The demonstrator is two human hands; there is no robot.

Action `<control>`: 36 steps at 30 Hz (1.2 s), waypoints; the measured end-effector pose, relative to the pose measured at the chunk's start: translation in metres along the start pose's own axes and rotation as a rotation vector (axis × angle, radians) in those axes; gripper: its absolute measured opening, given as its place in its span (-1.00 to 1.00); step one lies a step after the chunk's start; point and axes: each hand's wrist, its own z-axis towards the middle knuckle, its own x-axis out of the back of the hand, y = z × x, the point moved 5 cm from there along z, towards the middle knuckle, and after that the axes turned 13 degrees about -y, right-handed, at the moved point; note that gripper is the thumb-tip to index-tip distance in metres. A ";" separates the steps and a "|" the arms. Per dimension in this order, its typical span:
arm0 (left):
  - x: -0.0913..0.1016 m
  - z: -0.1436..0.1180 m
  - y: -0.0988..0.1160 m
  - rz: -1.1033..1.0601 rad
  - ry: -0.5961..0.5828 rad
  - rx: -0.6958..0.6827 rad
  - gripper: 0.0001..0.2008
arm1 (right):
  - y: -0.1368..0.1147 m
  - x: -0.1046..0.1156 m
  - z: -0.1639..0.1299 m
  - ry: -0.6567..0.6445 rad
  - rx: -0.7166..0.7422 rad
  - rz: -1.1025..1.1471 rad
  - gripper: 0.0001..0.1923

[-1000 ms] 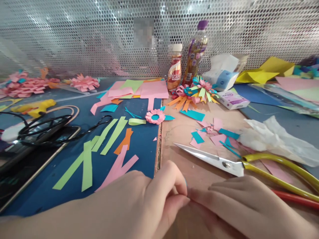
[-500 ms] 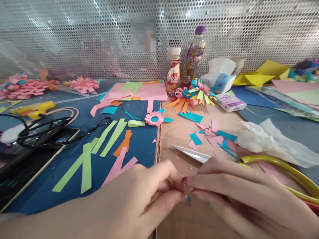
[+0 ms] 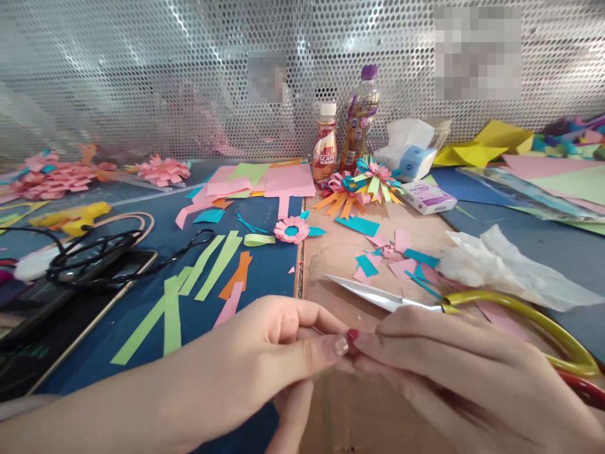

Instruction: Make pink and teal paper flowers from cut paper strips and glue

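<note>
My left hand (image 3: 278, 347) and my right hand (image 3: 454, 366) meet at the fingertips low in the middle of the view. Both are closed in a pinch on the small blue paper piece that showed half a second ago; the fingers now hide it. Scissors (image 3: 366, 294) with yellow handles lie just beyond my right hand. Ahead of my hands is a pink paper flower (image 3: 280, 234) with a blue centre and blue leaves. Light green paper strips (image 3: 172, 318), an orange strip (image 3: 235, 277) and a pink strip (image 3: 229, 304) lie beyond my left forearm.
Paper scraps (image 3: 403, 270) and a crumpled tissue (image 3: 501, 268) lie at right. Two bottles (image 3: 325, 148) stand near a perforated metal screen (image 3: 189, 75), beside a tissue pack (image 3: 411, 157) and a small box (image 3: 429, 198). A phone (image 3: 94, 302), cable and yellow glue gun (image 3: 70, 217) are at left.
My left thumb has moved up and over, and the blue paper tip below the fingers is out of sight. The view has shifted slightly, showing more of the scissors.
</note>
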 end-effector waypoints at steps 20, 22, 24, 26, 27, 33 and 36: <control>0.007 0.002 0.007 -0.300 -0.121 -0.140 -0.71 | 0.038 0.002 -0.007 0.081 -0.369 0.211 -0.90; 0.006 0.001 0.006 -0.294 -0.126 -0.122 -0.70 | 0.031 0.001 -0.004 0.054 -0.255 0.181 -0.96; 0.006 0.001 0.005 -0.287 -0.122 -0.101 -0.71 | 0.023 0.000 -0.002 0.034 -0.151 0.167 -0.91; 0.006 0.001 0.004 -0.281 -0.109 -0.095 -0.72 | 0.019 0.000 0.000 0.021 -0.089 0.160 -0.87; 0.006 0.001 0.004 -0.279 -0.100 -0.100 -0.72 | 0.018 -0.001 0.000 0.020 -0.077 0.155 -0.86; 0.005 0.000 0.006 -0.255 -0.097 -0.108 -0.71 | 0.017 -0.005 -0.003 0.049 -0.055 0.089 -0.86; 0.004 -0.001 0.006 -0.252 -0.135 -0.108 -0.70 | 0.017 -0.006 -0.005 0.059 -0.055 0.054 -0.88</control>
